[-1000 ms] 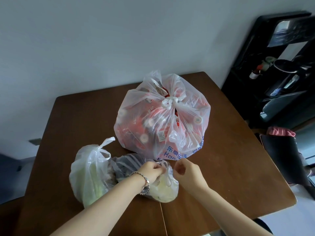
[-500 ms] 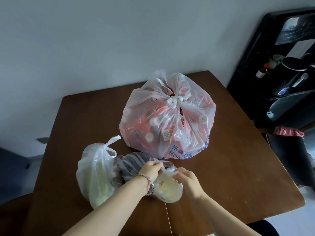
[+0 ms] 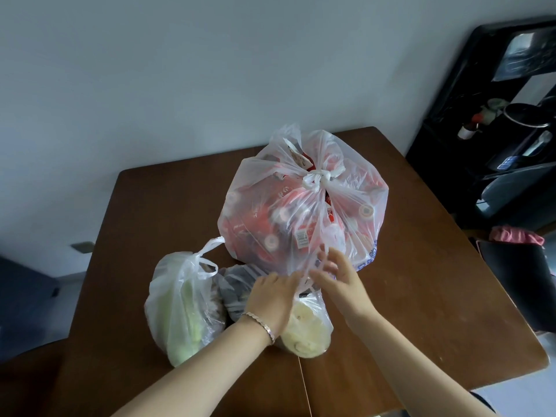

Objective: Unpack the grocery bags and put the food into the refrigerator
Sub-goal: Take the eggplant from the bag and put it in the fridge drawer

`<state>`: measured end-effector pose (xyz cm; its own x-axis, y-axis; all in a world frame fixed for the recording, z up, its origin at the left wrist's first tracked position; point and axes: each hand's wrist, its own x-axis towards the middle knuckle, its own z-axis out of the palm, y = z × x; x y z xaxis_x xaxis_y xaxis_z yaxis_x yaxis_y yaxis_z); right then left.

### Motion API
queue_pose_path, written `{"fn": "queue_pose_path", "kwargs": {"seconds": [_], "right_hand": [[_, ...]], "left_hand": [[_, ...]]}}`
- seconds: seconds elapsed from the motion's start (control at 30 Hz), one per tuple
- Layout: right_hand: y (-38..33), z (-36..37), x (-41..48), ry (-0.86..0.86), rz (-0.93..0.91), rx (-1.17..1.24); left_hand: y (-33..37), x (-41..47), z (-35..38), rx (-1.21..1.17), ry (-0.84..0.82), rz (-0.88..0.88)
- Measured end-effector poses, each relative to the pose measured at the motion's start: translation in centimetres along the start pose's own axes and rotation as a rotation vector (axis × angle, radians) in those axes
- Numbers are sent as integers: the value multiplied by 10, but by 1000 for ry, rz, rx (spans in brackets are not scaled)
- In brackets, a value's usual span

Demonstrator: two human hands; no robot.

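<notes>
head: small bag [image 3: 307, 326] lengthwise, neck away

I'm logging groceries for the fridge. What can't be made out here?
Head view:
large tied bag: film blurs the red packages; labels unreadable.
small bag with pale food: left hand covers its mouth; the hand's grip is hidden.
right hand: fingers motion-blurred.
black shelf: cut off by right edge.

Right hand [image 3: 340, 282] fingers [image 3: 329, 257] motion-blurred; left hand [image 3: 270, 299] grip unclear; black shelf [image 3: 445, 164] cut off

Brown table [image 3: 421, 266]; translucent white bag [image 3: 301, 206] with red packaging inside.
</notes>
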<state>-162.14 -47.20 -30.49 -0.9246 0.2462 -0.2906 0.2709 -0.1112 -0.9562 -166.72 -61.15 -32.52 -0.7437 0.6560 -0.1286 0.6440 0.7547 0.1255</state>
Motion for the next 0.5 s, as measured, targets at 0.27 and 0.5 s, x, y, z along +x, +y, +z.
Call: {"fn": "queue_pose_path", "kwargs": {"seconds": [0.27,0.5], "right_hand": [[44,21,-13,24,-51,-717],[13,-19,-15,330,70,-329]], "left_hand": [[-31,-19,-19,-328,239,-70],[-53,-27,-29,-559,287,-473]]}}
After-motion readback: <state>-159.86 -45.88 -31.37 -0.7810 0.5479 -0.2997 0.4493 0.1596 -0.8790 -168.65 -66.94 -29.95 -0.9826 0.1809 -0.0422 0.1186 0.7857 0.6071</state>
